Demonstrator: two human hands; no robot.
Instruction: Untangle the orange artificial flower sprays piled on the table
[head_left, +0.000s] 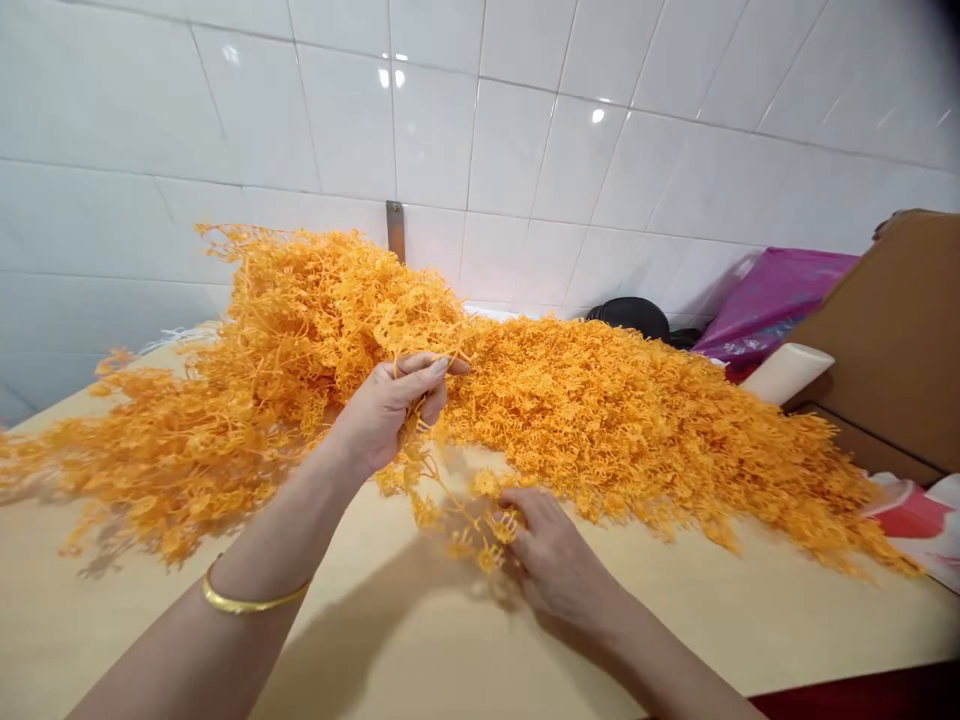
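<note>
In my left hand (397,405) the thumb and fingers pinch the thin stem of an orange artificial flower sprig (450,495), held above the table. The sprig's small blossoms hang down to the right. My right hand (551,560) is closed around the lower blossoms of that sprig, its fingertips partly hidden behind them. Just behind the left hand rises a tall, tangled heap of orange artificial flowers (315,310). A second, lower pile of the same orange flowers (645,420) spreads to the right, beyond the right hand.
The pale tabletop (405,640) runs up to a white tiled wall (525,150). At the right stand a brown cardboard box (892,330), a cream-coloured roll (791,370) and a purple plastic bag (780,295). A black round object (634,315) lies behind the pile.
</note>
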